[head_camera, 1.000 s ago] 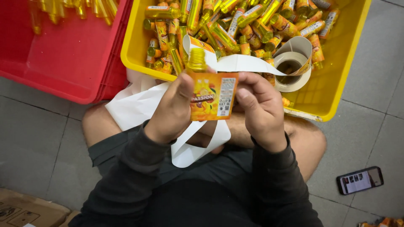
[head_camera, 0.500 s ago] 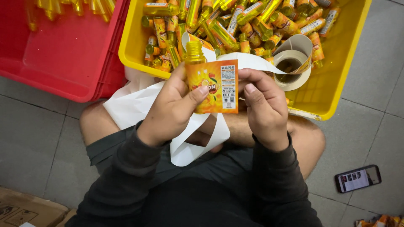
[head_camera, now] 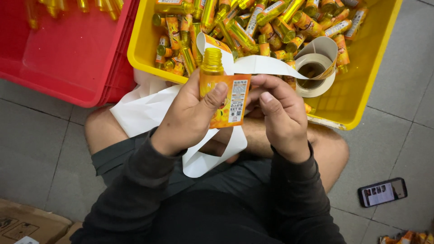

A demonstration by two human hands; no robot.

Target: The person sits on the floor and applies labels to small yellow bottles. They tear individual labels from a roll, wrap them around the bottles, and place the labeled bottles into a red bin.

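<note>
Two big crates are seen beyond the fingertips: a red crate off to the left side and a yellow crate straight ahead. The yellow crate is filled with many small labelled bottles. A roll of labels lies in it too, and its white backing strip is stretched from the roll to just above the right fingertips, then hangs down below both hands over the lap. A phone is lying on the floor tiles, well apart, to the right of the right wrist.

A small golden bottle is gripped in the left hand; the fingers are closed around it and the thumb is pressed on the front. An orange label is stuck half on, its free edge standing out between the two hands. The right hand is curled beside that edge; whether the label is pinched cannot be told.

The bottle is judged light, hard and a bit slippery, so it is best held around the middle. The label is thin, bendy and sticky; it is best taken by its bare edge so that it is not wrinkled.
</note>
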